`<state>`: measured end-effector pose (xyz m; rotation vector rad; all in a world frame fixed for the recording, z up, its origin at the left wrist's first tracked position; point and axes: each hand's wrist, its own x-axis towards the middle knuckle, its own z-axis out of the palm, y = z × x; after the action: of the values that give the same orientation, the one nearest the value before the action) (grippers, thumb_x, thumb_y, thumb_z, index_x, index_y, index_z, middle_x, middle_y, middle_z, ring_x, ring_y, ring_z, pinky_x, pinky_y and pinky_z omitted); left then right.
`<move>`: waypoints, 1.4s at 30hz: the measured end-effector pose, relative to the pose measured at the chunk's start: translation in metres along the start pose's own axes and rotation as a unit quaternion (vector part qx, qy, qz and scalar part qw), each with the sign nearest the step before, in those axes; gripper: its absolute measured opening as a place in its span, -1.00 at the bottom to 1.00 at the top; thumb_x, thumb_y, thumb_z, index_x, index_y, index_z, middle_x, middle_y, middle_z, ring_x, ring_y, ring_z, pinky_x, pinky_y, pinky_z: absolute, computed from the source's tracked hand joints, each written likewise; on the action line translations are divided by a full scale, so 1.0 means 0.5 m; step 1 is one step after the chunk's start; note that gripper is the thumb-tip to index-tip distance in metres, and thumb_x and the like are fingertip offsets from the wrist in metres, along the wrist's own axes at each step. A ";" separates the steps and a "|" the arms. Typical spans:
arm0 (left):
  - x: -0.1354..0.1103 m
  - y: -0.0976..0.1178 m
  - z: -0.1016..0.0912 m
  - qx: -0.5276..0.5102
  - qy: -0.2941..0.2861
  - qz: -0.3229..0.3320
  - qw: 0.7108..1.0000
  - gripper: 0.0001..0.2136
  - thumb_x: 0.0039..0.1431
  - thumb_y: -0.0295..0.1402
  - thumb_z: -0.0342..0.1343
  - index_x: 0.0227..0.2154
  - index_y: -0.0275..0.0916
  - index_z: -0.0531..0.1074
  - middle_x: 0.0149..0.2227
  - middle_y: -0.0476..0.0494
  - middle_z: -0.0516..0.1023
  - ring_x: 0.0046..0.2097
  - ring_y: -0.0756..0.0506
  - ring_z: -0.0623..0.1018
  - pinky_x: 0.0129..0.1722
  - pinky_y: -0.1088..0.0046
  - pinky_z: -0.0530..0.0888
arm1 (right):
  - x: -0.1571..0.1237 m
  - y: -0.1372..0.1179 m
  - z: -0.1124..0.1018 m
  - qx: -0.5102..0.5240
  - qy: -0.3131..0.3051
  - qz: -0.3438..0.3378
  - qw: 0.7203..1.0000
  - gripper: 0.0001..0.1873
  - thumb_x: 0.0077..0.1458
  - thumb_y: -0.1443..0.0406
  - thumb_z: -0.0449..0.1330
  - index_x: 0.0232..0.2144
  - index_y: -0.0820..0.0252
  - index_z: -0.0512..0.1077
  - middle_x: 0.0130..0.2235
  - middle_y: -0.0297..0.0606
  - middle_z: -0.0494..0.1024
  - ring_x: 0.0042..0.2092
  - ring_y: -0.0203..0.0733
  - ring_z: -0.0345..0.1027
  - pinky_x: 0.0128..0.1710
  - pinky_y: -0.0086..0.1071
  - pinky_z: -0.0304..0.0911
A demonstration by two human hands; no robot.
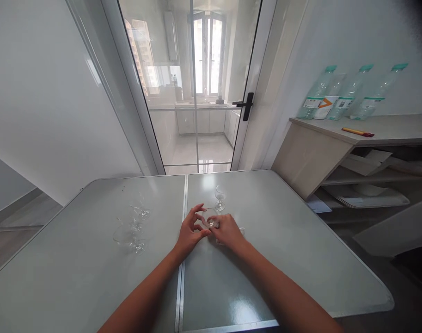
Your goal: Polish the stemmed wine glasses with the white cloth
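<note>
The left hand (192, 229) and right hand (228, 230) are seen, in the head view, curled on a clear glass (210, 217) held between them, just right of the metal strip (186, 189) in the counter (266, 199). Its long axis cannot be told for certain. The left hand is placed nearer the strip. Right of the strip, a stemmed glass (219, 198) is stood upright; left of it, glassware (138, 247) is grouped.

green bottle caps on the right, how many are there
3 visible: the left cap, the middle cap and the right cap, all above the shelf unit. The orange-marked bottle shows no green cap; others could be hidden behind.
</note>
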<state>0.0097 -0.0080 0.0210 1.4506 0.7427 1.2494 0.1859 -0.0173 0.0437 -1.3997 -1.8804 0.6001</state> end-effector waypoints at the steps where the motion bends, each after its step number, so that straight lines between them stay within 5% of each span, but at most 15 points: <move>1: 0.000 0.001 0.001 -0.010 0.002 0.000 1.000 -0.23 -0.02 -0.20 0.47 0.26 0.05 0.27 0.17 -0.24 0.36 -0.14 -0.09 0.50 -0.37 0.48 0.52 | 0.001 0.003 -0.005 0.003 0.034 0.012 0.999 -0.80 0.02 0.33 0.18 -0.43 0.10 0.64 -0.53 -0.31 0.61 -0.52 -0.21 0.37 -0.41 -0.41 0.17; 3: -0.002 0.004 0.003 -0.018 0.014 0.003 1.000 -0.39 0.09 -0.12 0.38 0.18 0.00 0.30 0.14 -0.22 0.36 -0.22 -0.04 0.48 -0.45 0.52 0.48 | 0.004 0.005 -0.019 0.015 0.124 0.039 0.991 -0.81 0.05 0.28 0.19 -0.42 0.14 0.63 -0.56 -0.32 0.57 -0.55 -0.21 0.38 -0.42 -0.40 0.21; 6: -0.006 0.014 0.006 0.010 0.009 -0.004 1.000 -0.70 0.30 -0.05 0.17 -0.08 -0.14 0.39 -0.22 -0.07 0.42 -0.40 0.02 0.38 -0.51 0.54 0.38 | 0.009 0.008 -0.054 0.022 0.276 0.072 0.958 -0.76 0.13 0.23 0.16 -0.49 0.18 0.55 -0.63 -0.37 0.46 -0.61 -0.25 0.32 -0.48 -0.42 0.20; 10: -0.008 0.027 0.010 0.057 -0.001 -0.006 0.998 -0.73 0.39 -0.08 0.05 -0.26 -0.19 0.42 -0.38 0.01 0.31 -0.49 0.05 0.30 -0.52 0.52 0.31 | 0.028 0.039 -0.100 -0.014 0.380 0.136 0.915 -0.72 0.12 0.21 0.15 -0.56 0.21 0.49 -0.66 -0.35 0.39 -0.62 -0.25 0.28 -0.53 -0.41 0.17; 14: -0.006 0.027 0.012 0.069 0.002 -0.003 0.998 -0.72 0.39 -0.10 0.04 -0.28 -0.20 0.46 -0.24 -0.04 0.31 -0.49 0.08 0.29 -0.53 0.50 0.30 | 0.051 0.106 -0.113 -0.024 0.295 0.233 0.926 -0.66 0.11 0.17 0.12 -0.56 0.23 0.53 -0.60 -0.21 0.53 -0.61 -0.19 0.33 -0.55 -0.38 0.16; 18: -0.006 0.027 0.010 0.075 -0.019 -0.001 0.997 -0.77 0.37 -0.27 -0.01 -0.37 -0.23 0.44 -0.28 -0.05 0.30 -0.48 0.05 0.29 -0.50 0.49 0.29 | 0.061 0.154 -0.096 -0.039 0.232 0.232 0.944 -0.68 0.03 0.16 0.17 -0.61 0.21 0.57 -0.56 -0.14 0.60 -0.49 -0.08 0.46 -0.44 -0.36 0.23; 22: -0.012 0.044 0.008 0.068 -0.091 0.013 0.993 -0.79 0.12 -0.55 -0.10 -0.58 -0.25 0.32 -0.44 -0.03 0.30 -0.48 0.03 0.30 -0.46 0.48 0.25 | 0.064 0.163 -0.079 -0.053 0.200 0.229 0.951 -0.67 0.04 0.14 0.17 -0.49 0.21 0.66 -0.49 -0.10 0.67 -0.37 -0.02 0.55 -0.34 -0.37 0.29; 25: -0.017 0.074 0.006 0.081 -0.116 0.041 0.989 -0.80 -0.01 -0.61 -0.11 -0.56 -0.25 0.35 -0.53 0.00 0.31 -0.51 0.03 0.30 -0.48 0.50 0.23 | 0.067 0.163 -0.074 -0.057 0.188 0.233 0.953 -0.65 0.06 0.13 0.18 -0.36 0.21 0.70 -0.40 -0.04 0.71 -0.29 0.03 0.58 -0.29 -0.36 0.34; 31: -0.031 0.177 -0.033 0.112 -0.128 0.169 0.971 -0.75 0.03 -0.66 -0.11 -0.59 -0.25 0.37 -0.60 0.02 0.33 -0.54 0.05 0.30 -0.50 0.52 0.22 | 0.072 0.173 -0.072 -0.066 0.158 0.230 0.958 -0.61 0.09 0.10 0.19 -0.19 0.18 0.70 -0.29 -0.07 0.73 -0.21 0.04 0.60 -0.20 -0.34 0.37; 37: -0.113 0.227 -0.118 0.116 0.019 0.201 0.973 -0.73 0.08 -0.68 -0.06 -0.57 -0.25 0.41 -0.63 0.04 0.33 -0.56 0.05 0.29 -0.52 0.50 0.18 | 0.070 0.170 -0.078 -0.090 0.138 0.242 0.956 -0.57 0.11 0.10 0.20 -0.05 0.19 0.58 -0.10 -0.07 0.69 -0.07 0.04 0.57 -0.09 -0.32 0.35; 40: -0.172 0.224 -0.159 0.128 0.233 0.226 0.937 -0.77 0.06 -0.66 -0.01 -0.56 -0.24 0.41 -0.63 0.07 0.31 -0.56 0.04 0.28 -0.53 0.50 0.16 | 0.064 0.154 -0.090 -0.141 0.120 0.293 0.938 -0.38 0.10 0.02 0.23 0.07 0.34 0.42 -0.09 0.15 0.64 -0.07 0.18 0.55 -0.15 -0.20 0.36; 42: -0.204 0.218 -0.183 0.165 0.414 0.221 0.868 -0.81 0.04 -0.63 0.01 -0.52 -0.23 0.40 -0.59 0.07 0.31 -0.54 0.03 0.30 -0.53 0.50 0.18 | 0.058 0.139 -0.103 -0.204 0.058 0.326 0.921 -0.31 0.13 -0.05 0.19 0.10 0.39 0.35 -0.08 0.23 0.61 -0.05 0.25 0.54 -0.17 -0.15 0.35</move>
<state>-0.1223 -0.1030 0.0857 1.3625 1.2817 2.2529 0.2639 0.0290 0.0346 -2.3187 -1.4682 0.4210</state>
